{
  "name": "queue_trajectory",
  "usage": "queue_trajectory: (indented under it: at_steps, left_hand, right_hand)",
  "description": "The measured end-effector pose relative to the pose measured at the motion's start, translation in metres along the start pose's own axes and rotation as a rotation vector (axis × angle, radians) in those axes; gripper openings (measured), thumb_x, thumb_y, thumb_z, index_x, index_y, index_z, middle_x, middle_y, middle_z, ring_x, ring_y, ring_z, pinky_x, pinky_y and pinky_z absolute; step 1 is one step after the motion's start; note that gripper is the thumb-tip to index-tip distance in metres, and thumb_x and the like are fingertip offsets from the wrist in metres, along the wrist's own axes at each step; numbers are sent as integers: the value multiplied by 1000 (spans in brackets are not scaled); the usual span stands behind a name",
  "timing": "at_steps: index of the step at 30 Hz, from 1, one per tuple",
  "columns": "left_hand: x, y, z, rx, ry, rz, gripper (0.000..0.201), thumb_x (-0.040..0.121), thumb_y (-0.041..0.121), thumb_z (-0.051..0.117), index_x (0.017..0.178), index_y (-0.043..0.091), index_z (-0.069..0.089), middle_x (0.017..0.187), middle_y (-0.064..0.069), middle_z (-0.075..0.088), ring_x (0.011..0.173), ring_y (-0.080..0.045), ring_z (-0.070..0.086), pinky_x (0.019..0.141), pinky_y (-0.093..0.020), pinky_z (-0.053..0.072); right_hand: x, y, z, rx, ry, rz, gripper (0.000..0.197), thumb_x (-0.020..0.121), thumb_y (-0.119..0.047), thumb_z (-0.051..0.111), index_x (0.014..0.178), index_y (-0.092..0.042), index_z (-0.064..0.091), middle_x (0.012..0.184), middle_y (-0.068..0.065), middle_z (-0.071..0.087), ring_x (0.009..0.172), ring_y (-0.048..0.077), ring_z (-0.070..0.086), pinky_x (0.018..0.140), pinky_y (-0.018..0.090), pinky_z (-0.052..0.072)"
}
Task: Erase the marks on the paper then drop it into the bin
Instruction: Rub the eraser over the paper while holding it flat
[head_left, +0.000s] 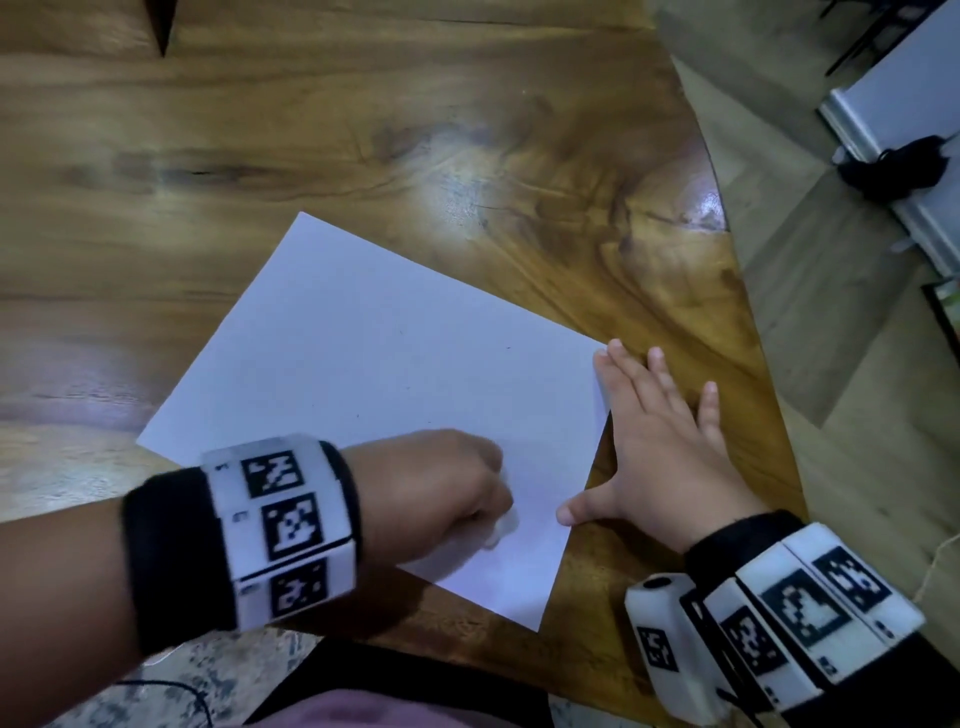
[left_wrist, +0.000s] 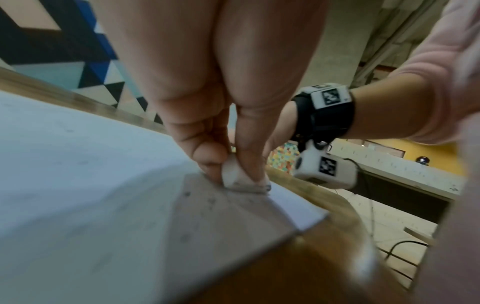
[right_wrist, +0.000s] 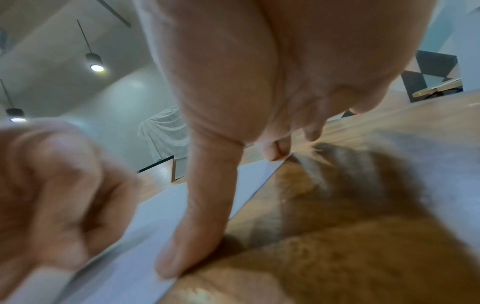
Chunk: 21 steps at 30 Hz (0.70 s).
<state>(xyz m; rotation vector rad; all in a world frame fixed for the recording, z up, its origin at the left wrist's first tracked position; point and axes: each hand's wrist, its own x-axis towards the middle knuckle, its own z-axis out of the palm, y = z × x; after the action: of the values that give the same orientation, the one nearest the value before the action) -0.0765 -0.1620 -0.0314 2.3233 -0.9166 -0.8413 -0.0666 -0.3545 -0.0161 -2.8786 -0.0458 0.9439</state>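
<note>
2 hands (head_left: 431, 499), 1 eraser (left_wrist: 233, 173), 1 paper (head_left: 363, 364)

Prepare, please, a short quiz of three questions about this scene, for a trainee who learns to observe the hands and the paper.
1. True or false: the left hand pinches a white eraser against the paper.
2. How does the right hand lie? A) curled in a fist above the table; B) flat, fingers spread, at the paper's right edge; C) lifting the paper by a corner.
3. Fill in: the paper lies on a ____ table.

Key: 1 true. 2 B. 3 wooden.
</note>
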Motion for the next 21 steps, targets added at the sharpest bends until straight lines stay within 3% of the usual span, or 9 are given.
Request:
queue_trajectory:
  at_steps: [2,4,6,9,11,14,17,20,21]
  left_hand:
    - [-13,-3,3,-69,-53,-89,11,69,12,52,61,18,56,65,6,55,57,-15,47,52,-25,32]
    - [-14,-9,4,-102,-185,-137,19,77,7,53,63,20,56,62,4,56,59,-17,51,51,-25,38]
    - [1,-2,-7,-133,-138,-163,16,84,6,52,72,14,59,72,-3,57,70,-18,53,56,-24,36]
    - [20,8,-21,43,31,-3,7,81,15,58,78,12,64,85,-1,58,75,-14,51,67,-25,40]
    - [24,7,-19,81,51,72,10,81,17,58,77,11,65,86,-3,59,76,-18,54,68,-28,44]
    - [11,-1,1,-112,-84,-123,7,74,14,61,67,16,60,68,4,59,72,-22,58,60,-25,40]
    - [-3,-10,2,-24,-247,-50,5,53,14,61,56,15,57,65,-3,63,66,-22,56,63,-36,37]
    - [18,-1,-18,-9,-106,-12,15,64,25,56,70,14,66,79,-1,66,74,-19,60,70,-29,45]
    - [33,6,-25,95,-24,15,18,71,28,57,77,15,67,85,-3,66,77,-19,58,72,-27,44]
  right_hand:
    - [0,0,0,1,1,1,140,49,-60,78,144,-27,-19,151,-18,-27,138,9,-30,110,47,-20]
    - [0,0,0,-5,0,3,140,49,-60,78,144,-27,-19,151,-17,-27,138,10,-30,110,48,-19]
    - [0,0,0,-13,0,4,140,49,-61,78,144,-27,-20,151,-17,-27,138,10,-30,111,48,-19]
    - [0,0,0,-1,1,5,140,49,-60,78,144,-27,-19,152,-17,-27,138,10,-30,111,48,-19]
    - [-1,1,1,8,3,-1,139,49,-60,78,145,-27,-17,152,-17,-26,138,10,-30,111,48,-20]
    - [0,1,1,11,6,-4,139,50,-59,78,145,-27,-17,152,-18,-26,138,10,-29,111,48,-20]
    - [0,1,1,9,7,-1,139,50,-59,78,144,-27,-19,152,-17,-26,138,10,-30,111,49,-19]
    - [0,1,2,17,17,-11,140,49,-59,79,145,-27,-17,152,-17,-26,139,11,-29,111,49,-19]
    - [0,2,2,24,22,-14,140,48,-59,79,145,-27,-16,152,-18,-25,139,10,-29,111,48,-19]
